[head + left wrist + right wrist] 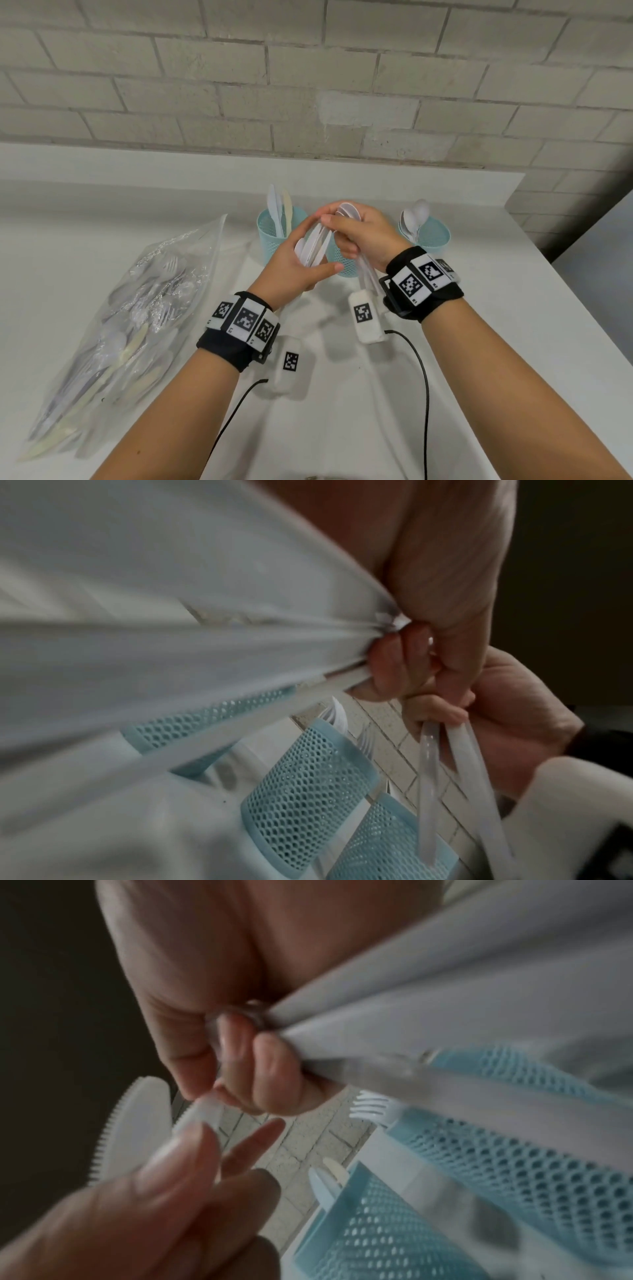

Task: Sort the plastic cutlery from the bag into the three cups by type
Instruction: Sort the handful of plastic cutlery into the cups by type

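Both forearms reach in from the bottom of the head view, each with a black wristband carrying square markers, and meet over the middle of the white counter (479,308). Left hand (291,263) curls around a fan of white plastic knives (313,248), gripping their lower part. Right hand (359,236) closes around a small bunch of spoons (349,210), bowls up at 12 o'clock, handles trailing down toward 6 o'clock past the wrist. The two hands touch, and the two bunches cross between them, so the sorting of this handful looks only partly done.

Three pale blue mesh cups stand just beyond the hands. The knife cup (274,229) sits at 11 o'clock from the hands, with knives standing in it. The spoon cup (433,234) sits at 2 o'clock, with spoons standing in it. The fork cup (342,263) is straight ahead, mostly hidden behind the hands; the right wrist view shows fork tines above its rim.

The right hand is nearer the spoon cup, and its spoons run roughly upright, so they would probably need turning handle-down, or lowering as they are, to drop in. The left hand is nearer the knife cup.

At 9 o'clock, well apart from the hands, the clear plastic bag (137,308) lies flat on the counter with much cutlery inside.
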Demonstrator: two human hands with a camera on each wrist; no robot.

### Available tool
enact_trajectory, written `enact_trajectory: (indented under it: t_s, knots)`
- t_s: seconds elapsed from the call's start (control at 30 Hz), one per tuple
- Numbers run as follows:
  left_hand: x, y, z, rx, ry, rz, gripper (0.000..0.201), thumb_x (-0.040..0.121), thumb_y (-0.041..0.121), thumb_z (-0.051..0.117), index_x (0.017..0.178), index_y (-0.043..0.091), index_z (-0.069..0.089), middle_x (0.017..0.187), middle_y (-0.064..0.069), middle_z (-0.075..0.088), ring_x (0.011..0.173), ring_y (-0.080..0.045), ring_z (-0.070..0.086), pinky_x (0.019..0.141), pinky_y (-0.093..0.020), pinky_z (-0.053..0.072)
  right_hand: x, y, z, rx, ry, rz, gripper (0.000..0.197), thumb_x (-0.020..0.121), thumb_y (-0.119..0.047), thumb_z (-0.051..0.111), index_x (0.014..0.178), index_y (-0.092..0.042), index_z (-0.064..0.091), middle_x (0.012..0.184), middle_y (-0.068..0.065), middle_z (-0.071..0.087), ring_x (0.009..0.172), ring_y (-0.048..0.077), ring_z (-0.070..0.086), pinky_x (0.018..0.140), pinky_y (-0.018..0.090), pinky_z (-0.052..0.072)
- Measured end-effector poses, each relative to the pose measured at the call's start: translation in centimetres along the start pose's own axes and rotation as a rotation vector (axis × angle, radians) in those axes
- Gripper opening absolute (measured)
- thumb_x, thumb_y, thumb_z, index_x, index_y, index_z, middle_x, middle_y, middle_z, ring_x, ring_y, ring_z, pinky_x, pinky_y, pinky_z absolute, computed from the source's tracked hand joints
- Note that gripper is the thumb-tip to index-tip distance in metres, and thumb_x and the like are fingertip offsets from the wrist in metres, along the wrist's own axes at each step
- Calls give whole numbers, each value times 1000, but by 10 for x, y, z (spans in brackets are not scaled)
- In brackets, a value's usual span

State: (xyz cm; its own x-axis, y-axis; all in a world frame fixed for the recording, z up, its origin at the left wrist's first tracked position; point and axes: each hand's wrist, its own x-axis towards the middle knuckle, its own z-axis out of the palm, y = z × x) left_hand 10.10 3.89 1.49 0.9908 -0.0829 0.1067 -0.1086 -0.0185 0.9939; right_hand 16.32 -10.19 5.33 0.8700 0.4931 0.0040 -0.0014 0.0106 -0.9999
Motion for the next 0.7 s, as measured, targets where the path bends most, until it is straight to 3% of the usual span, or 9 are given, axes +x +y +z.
enact_trajectory:
  t_s: [0.1,0.2,0.33,0.43,0.53,0.63,0.7]
  knots:
    - [0,1,-1,-26,-11,1,72,80,1,71,133,40,44,60,1,49,46,-11,35,42,-23,31,1,3,1,101,-11,35,20,96,-5,44,100,-5,64,62,-2,48,36,8,34,37,19,25]
    - [0,2,0,-12,12,-55,80,80,3,71,143,34,33,57,7,51,46,-10,36,42,-22,32,2,11,5,-50,-17,35,23,94,-3,46,96,-12,67,63,8,44,39,9,34,39,20,28]
    - [-2,5,2,-12,-3,-76,88,80,1,71,146,37,24,52,15,55,44,-8,38,43,-22,34,0,14,9,-164,-122,-4,32,88,0,53,84,-25,73,81,22,54,60,24,41,53,24,32]
    - [-4,7,3,-14,-19,-76,87,80,-5,68,144,37,25,57,17,59,44,-5,40,42,-21,35,0,8,7,-257,-139,-7,39,83,15,50,83,-18,70,64,8,59,44,8,40,41,18,29]
    - [-6,6,4,-17,-15,-87,86,81,-7,66,144,35,26,59,10,56,46,-6,41,42,-21,35,0,3,7,-331,-176,-6,35,83,14,52,82,-17,69,55,-7,59,42,1,42,41,14,30]
    - [-3,9,5,-15,-8,-72,81,82,-8,65,143,32,30,60,6,53,45,-6,40,41,-20,34,0,0,8,-356,-170,-13,35,84,15,48,80,-16,64,54,-10,61,41,-2,48,42,9,34]
    - [-2,10,2,10,-33,-51,78,83,-6,65,142,32,32,61,6,52,44,-4,39,41,-20,33,1,-3,6,-334,-134,-12,29,89,8,48,81,-17,62,55,-6,56,41,0,43,41,13,32]
